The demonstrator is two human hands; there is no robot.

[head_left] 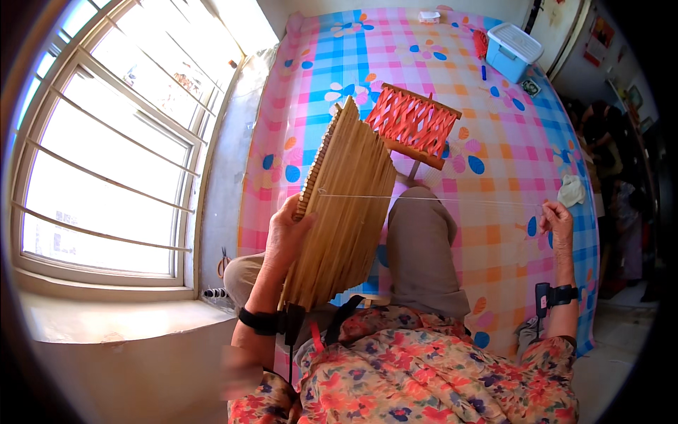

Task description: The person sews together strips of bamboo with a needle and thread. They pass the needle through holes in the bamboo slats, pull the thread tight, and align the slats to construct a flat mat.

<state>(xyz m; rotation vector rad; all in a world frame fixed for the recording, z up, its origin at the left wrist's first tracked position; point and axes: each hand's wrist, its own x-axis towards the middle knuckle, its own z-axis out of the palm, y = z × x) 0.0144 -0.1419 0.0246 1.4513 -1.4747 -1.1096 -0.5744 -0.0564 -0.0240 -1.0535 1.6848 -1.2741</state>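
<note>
pink, blue and orange checked sheet [494,283] spread on the floor. above the person's lap, tilted: flat brown panel of slim wooden sticks [346,219]. just past its right edge, red-strung wooden frame [413,124] (contact with the panel: cannot tell). left hand [288,233] closed on the panel's left edge. right hand [558,219] well apart, fingertips pinched on thin white thread [459,200], drawn straight from the panel.

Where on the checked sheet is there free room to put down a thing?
The checked sheet looks bare between the red-strip wooden frame and the crumpled white cloth, and below the white thread, between the right trouser leg and right hand. It is crowded around the left hand and the slatted wooden panel.
</note>
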